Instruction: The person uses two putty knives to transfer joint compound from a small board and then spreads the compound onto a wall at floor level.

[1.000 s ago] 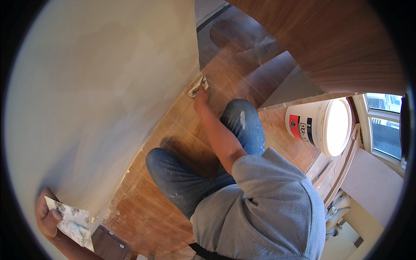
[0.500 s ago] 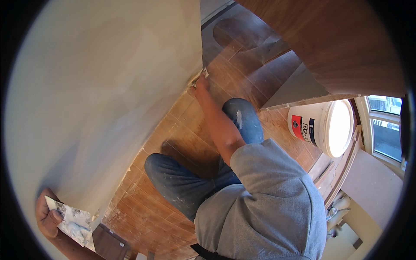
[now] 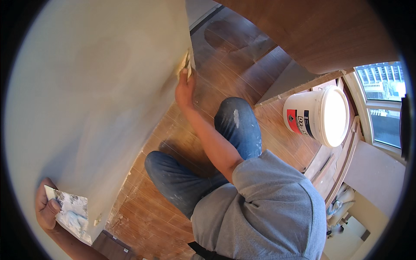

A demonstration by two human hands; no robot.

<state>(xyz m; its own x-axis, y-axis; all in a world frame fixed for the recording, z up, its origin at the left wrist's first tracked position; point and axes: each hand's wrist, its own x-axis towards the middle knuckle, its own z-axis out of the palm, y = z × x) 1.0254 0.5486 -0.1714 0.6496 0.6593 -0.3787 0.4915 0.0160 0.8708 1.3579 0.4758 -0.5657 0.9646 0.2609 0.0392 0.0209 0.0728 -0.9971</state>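
Small putty knife [image 3: 186,65] sits against the wall [image 3: 95,86], right at its lower edge near the corner, blade flat to the plaster w/ pale filler on it. Right hand [image 3: 185,89] has it: arm stretched out long from the shoulder, elbow nearly straight, wrist up, fingers closed round the handle. Can't make out the handle itself, it's under the hand.

Left hand [image 3: 45,208] is low and back, close to the wall, forearm coming up from the bottom edge. It holds a wide blade [image 3: 71,214] smeared w/ grey-white filler, thumb pinched over the top edge, other fingers behind it and hidden.

Count: 2 hands, 2 tools, 1 each. 1 white bucket [image 3: 318,115] w/ a red and dark label, lying on its side, open mouth toward the window [image 3: 381,104], well apart from both hands.

Person is crouched on the wood floor [image 3: 173,134], knees in blue jeans [image 3: 195,173] w/ white spots, grey tee. Floor by the wall foot is dusted pale. Brown wood panel [image 3: 312,30] stands behind the bucket.
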